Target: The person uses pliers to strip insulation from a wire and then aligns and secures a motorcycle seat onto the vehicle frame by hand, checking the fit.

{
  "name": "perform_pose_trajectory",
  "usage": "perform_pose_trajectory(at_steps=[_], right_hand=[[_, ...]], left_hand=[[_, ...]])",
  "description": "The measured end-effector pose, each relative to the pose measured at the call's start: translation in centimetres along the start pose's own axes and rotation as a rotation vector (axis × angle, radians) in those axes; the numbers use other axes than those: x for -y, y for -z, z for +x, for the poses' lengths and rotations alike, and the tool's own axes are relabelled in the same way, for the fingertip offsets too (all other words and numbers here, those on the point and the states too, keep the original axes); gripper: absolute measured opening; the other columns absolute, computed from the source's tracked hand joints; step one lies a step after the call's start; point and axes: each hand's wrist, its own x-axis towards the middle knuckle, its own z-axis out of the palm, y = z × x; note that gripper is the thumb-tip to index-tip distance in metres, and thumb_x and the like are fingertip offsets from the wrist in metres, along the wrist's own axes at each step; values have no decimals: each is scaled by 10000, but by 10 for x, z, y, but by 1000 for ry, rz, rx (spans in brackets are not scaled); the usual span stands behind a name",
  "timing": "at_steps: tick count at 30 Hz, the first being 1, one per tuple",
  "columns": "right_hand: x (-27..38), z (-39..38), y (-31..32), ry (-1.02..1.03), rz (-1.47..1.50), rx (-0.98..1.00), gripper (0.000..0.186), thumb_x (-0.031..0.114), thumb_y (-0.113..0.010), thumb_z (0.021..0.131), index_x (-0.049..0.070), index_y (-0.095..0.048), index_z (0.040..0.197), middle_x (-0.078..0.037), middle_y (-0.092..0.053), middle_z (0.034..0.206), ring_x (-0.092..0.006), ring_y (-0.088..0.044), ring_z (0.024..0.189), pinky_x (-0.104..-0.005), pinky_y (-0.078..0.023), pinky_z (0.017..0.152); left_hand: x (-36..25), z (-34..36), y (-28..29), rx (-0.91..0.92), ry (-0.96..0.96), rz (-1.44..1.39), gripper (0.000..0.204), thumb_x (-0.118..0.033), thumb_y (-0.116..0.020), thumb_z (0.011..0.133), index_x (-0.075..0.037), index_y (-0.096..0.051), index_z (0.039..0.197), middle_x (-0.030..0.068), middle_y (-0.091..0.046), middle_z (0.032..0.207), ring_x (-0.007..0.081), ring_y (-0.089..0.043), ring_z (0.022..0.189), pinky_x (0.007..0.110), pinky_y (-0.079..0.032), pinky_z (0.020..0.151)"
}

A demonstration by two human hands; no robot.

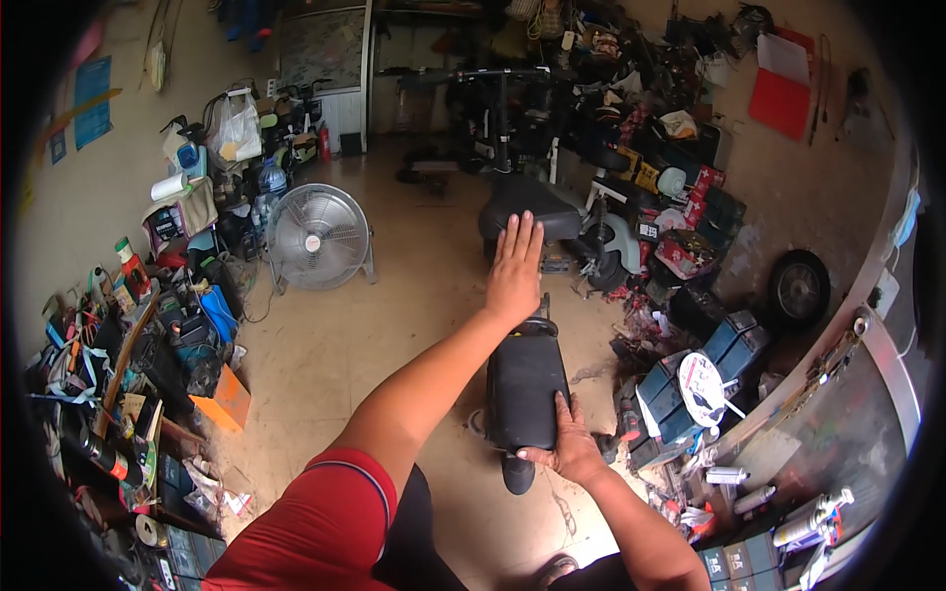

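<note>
Now we stand over a small scooter (522, 295) parked on the floor (394, 325) in the middle of a crowded workshop. Our left hand (515, 266) reaches forward with fingers straight and together, flat and empty, hovering near the front seat (527, 205). Our right hand (567, 443) is closed over the rear edge of the black back seat (525, 379), thumb on the near rim and fingers curled round the side. We judge the seat padded and a little yielding on top but stiff beneath, its vinyl skin probably smooth enough to slide under a palm; the firm rim is the better place to hold. The scooter itself looks heavy. A fan (317, 236) stands to the left, battery boxes (680, 394) to the right.
</note>
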Motion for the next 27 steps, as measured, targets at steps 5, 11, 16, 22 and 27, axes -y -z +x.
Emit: perform_pose_trajectory(at_steps=[5,11,16,22,27], right_hand=[[12,2,-6,38,-18,-32,1544,748,-930,602,-5,-157,1707,-415,-134,1714,-533,-284,1581,-477,-359,1274],[23,0,-10,47,37,-39,1497,734,-919,649,-24,-162,1696,-412,-174,1703,-538,-319,1564,-478,-366,1266],[26,-17,-13,-7,30,-92,1438,714,-901,706,-47,-173,1684,-430,-180,1691,-553,-336,1547,-486,-381,1253],[20,-15,-13,9,-95,-66,1541,747,-917,628,18,-104,1715,-418,-114,1710,-572,-356,1526,-502,-428,1227],[21,-21,-4,-18,-166,-23,1577,686,-976,573,35,-107,1717,-405,-121,1713,-583,-352,1521,-516,-430,1227]], left_hand=[[12,-137,-25,342,570,-62,929,-326,-799,922,80,-338,1620,337,-235,1727,488,-192,1626,553,-173,1333],[14,-191,-39,454,1288,-590,748,-471,-808,923,98,-638,1378,281,-696,1369,362,-689,1284,418,-545,1076],[2,-179,-19,611,1330,-893,777,-416,-819,939,127,-558,1430,266,-653,1413,346,-652,1297,436,-528,1070],[3,-180,-20,604,1376,-897,762,-423,-815,945,118,-567,1420,253,-657,1407,334,-652,1295,446,-531,1066],[-6,-175,-20,629,1373,-926,738,-408,-805,958,113,-568,1424,242,-661,1405,326,-656,1286,439,-524,1077]])
